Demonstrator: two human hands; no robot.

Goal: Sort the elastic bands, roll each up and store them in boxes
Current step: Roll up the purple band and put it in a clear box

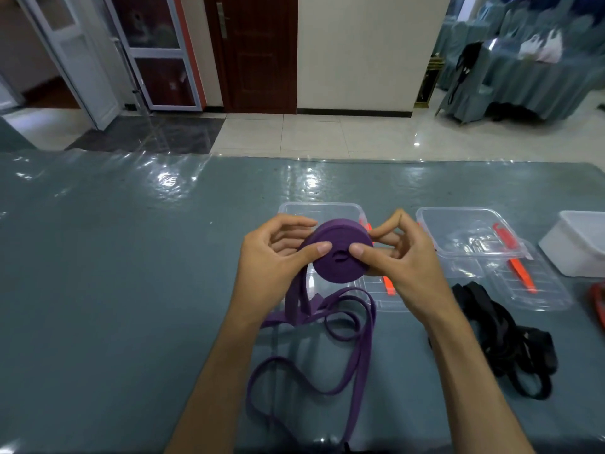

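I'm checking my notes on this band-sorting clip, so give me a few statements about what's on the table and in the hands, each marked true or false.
1. Both hands grip the purple roll: left hand, right hand. True.
2. The purple band is fully rolled. False: a long loose tail lies on the table.
3. A black band lies unrolled to the right. True.
4. The clear box on the right holds a purple roll. False: no roll is in it.
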